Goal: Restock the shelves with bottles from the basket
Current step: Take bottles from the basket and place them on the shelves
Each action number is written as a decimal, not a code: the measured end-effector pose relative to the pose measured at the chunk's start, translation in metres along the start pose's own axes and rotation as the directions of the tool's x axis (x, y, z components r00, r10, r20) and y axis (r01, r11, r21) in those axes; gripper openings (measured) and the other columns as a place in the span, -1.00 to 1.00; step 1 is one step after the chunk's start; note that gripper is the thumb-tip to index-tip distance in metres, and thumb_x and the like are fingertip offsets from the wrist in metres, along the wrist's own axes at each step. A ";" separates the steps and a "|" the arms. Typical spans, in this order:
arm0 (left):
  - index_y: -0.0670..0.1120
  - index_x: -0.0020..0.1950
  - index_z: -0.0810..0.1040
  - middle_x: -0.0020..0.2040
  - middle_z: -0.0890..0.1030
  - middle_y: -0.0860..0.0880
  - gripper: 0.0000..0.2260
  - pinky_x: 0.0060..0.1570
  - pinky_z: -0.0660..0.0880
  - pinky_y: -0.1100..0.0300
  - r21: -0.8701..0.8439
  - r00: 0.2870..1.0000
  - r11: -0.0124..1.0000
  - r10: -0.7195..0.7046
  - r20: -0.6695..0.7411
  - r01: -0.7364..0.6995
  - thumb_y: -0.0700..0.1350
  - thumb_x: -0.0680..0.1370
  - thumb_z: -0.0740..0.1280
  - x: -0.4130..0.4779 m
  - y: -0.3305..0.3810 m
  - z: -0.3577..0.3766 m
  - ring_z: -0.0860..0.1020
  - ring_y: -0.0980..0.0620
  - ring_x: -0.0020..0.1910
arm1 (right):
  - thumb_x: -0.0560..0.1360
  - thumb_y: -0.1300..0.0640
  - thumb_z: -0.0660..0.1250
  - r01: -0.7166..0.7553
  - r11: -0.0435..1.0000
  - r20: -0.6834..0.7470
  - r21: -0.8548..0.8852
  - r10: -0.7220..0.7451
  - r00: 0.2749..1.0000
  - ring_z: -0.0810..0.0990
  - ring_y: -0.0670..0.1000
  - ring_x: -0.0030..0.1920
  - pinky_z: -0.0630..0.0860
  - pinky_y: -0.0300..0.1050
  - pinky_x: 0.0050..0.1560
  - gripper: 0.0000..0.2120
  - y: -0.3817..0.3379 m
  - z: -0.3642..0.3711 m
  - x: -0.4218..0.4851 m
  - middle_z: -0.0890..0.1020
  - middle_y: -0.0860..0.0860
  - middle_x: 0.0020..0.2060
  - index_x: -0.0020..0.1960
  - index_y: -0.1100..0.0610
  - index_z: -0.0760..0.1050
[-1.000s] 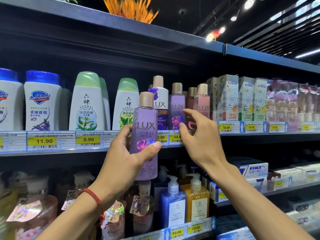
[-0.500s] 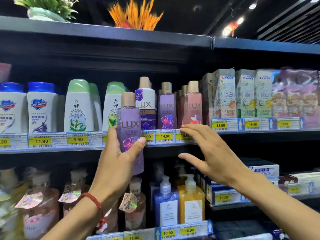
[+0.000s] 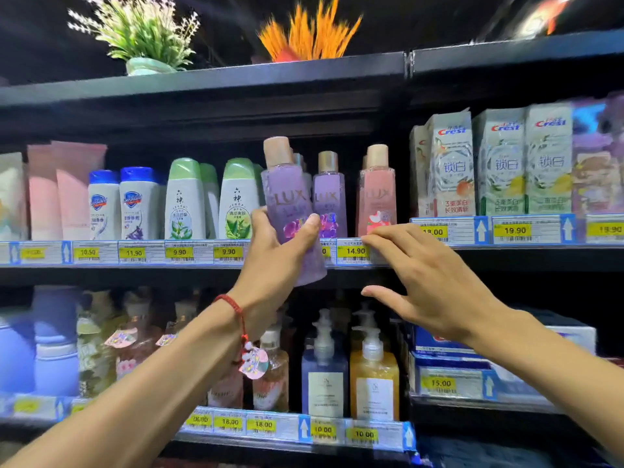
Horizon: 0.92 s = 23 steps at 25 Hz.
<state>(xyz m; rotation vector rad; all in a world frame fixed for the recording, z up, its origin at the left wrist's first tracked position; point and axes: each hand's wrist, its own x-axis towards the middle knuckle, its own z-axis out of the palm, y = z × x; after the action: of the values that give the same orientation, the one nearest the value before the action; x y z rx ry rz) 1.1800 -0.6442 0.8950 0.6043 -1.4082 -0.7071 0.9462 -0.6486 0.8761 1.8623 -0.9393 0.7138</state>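
Note:
My left hand (image 3: 275, 261) grips a purple LUX bottle (image 3: 287, 201) with a tan cap, held upright but slightly tilted in front of the middle shelf (image 3: 506, 256). Behind it on that shelf stand another purple LUX bottle (image 3: 329, 197) and a pink LUX bottle (image 3: 377, 192). My right hand (image 3: 429, 282) is spread, fingers straight, with its fingertips at the shelf's price strip just below the pink bottle. It holds nothing. The basket is out of view.
White and green bottles (image 3: 185, 201) and blue-capped Safeguard bottles (image 3: 138, 204) fill the shelf's left part. Crest boxes (image 3: 499, 163) stand at the right. Pump bottles (image 3: 373, 376) occupy the lower shelf. Potted plants (image 3: 145, 32) sit on the top shelf.
My left hand has carried the purple bottle up and right, in front of the LUX row. My right hand has dropped from the bottles to the price strip. The view has tilted upward.

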 end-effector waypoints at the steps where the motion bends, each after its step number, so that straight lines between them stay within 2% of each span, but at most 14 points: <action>1: 0.04 0.26 0.45 0.27 0.60 -0.03 -0.55 0.32 0.52 -0.11 0.006 1.000 1.000 0.008 0.020 -0.009 0.18 0.48 0.49 0.003 0.003 0.005 0.60 -0.02 0.27 | 0.51 -0.20 0.43 0.011 1.000 -0.003 0.017 -0.010 1.000 0.50 0.12 0.31 0.39 -0.04 0.42 -0.32 0.002 0.001 0.000 0.55 0.08 0.32 0.45 0.22 0.45; 2: 0.05 0.28 0.48 0.29 0.60 -0.07 -0.54 0.33 0.52 -0.11 -0.014 0.999 1.000 0.013 0.036 -0.013 0.17 0.47 0.49 0.006 0.006 0.010 0.59 -0.05 0.29 | 0.51 -0.19 0.43 0.016 0.999 -0.003 0.038 -0.016 1.000 0.50 0.12 0.31 0.38 -0.05 0.43 -0.32 0.004 0.001 -0.002 0.54 0.08 0.32 0.45 0.23 0.45; 5: -0.07 0.30 0.55 0.19 0.69 -0.11 -0.70 0.27 0.57 -0.05 -0.072 0.998 0.996 0.051 0.048 -0.048 -0.08 0.59 0.45 0.014 0.016 0.020 0.66 -0.01 0.15 | 0.53 -0.20 0.39 0.019 0.998 -0.005 0.065 -0.019 1.000 0.47 0.10 0.34 0.39 -0.05 0.45 -0.31 0.008 0.004 -0.003 0.53 0.06 0.35 0.49 0.23 0.42; 8: -0.03 0.18 0.62 0.11 0.71 -0.09 -0.78 0.10 0.64 0.09 0.030 0.989 0.989 0.143 -0.034 -0.142 -0.12 0.55 0.49 0.024 0.026 0.026 0.68 0.02 0.04 | 0.51 -0.20 0.36 0.032 0.999 -0.043 0.044 -0.030 0.999 0.49 0.11 0.32 0.38 -0.06 0.43 -0.29 0.009 0.009 -0.005 0.55 0.08 0.33 0.48 0.25 0.42; 11: 0.04 0.08 0.65 0.04 0.72 -0.03 -0.73 -0.09 0.65 0.16 0.084 0.972 0.976 0.210 -0.107 -0.201 -0.14 0.44 0.58 0.032 0.026 0.030 0.70 0.04 -0.05 | 0.51 -0.19 0.37 0.046 0.999 -0.071 0.029 -0.044 0.996 0.50 0.12 0.31 0.39 -0.06 0.42 -0.29 0.010 0.013 -0.006 0.55 0.10 0.32 0.48 0.27 0.43; 13: 0.00 0.12 0.67 0.01 0.72 0.00 -0.66 -0.08 0.67 0.12 0.138 0.963 0.967 0.232 -0.134 -0.214 -0.14 0.39 0.62 0.035 0.021 0.033 0.72 0.06 -0.11 | 0.51 -0.18 0.38 0.052 0.998 -0.094 0.034 -0.049 0.994 0.50 0.13 0.31 0.36 -0.05 0.43 -0.29 0.012 0.015 -0.007 0.55 0.11 0.32 0.48 0.28 0.43; 16: -0.04 0.20 0.65 0.06 0.72 0.01 -0.56 -0.02 0.69 -0.01 0.203 0.953 0.954 0.256 -0.160 -0.222 -0.12 0.36 0.65 0.038 0.012 0.035 0.73 0.01 -0.06 | 0.52 -0.18 0.40 0.061 0.998 -0.100 0.023 -0.058 0.993 0.50 0.13 0.32 0.41 -0.04 0.42 -0.29 0.012 0.017 -0.007 0.55 0.12 0.32 0.47 0.29 0.43; 23: -0.06 0.20 0.64 0.04 0.73 -0.03 -0.57 -0.01 0.68 -0.06 0.306 0.951 0.931 0.260 -0.168 -0.201 -0.09 0.37 0.64 0.038 0.002 0.029 0.72 -0.03 -0.01 | 0.52 -0.19 0.37 0.075 0.997 -0.132 -0.005 -0.075 0.988 0.52 0.13 0.30 0.48 0.01 0.40 -0.29 0.012 0.016 -0.007 0.56 0.12 0.32 0.48 0.28 0.43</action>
<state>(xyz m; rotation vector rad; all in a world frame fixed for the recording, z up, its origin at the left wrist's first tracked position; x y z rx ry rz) 1.1520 -0.6705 0.9243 0.7007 -1.3687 -0.2436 0.9339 -0.6640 0.8689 1.8164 -0.7810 0.7809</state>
